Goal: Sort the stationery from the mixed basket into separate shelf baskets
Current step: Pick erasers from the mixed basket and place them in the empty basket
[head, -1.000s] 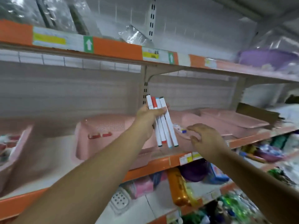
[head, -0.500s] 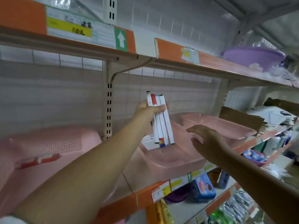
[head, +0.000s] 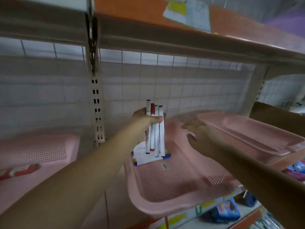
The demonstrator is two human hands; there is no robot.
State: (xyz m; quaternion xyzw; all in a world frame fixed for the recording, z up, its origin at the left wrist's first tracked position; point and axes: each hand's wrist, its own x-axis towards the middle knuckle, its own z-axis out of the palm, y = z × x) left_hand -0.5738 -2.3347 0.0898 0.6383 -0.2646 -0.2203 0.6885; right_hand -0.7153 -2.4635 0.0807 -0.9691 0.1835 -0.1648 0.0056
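Lowered toward the pink perforated plastic basket [head: 173,184], four white colour-capped markers [head: 155,133], gripped upright in the left hand [head: 145,119], look set to join matching pens [head: 145,158] in its back corner, while the right hand [head: 201,134] hovers open over its right side.

Both arms are bare: the left forearm [head: 74,179] fills the lower left of the frame, the right forearm [head: 257,172] the lower right. The left grip [head: 145,119] looks sharp, the right grip [head: 203,134] motion-blurred.
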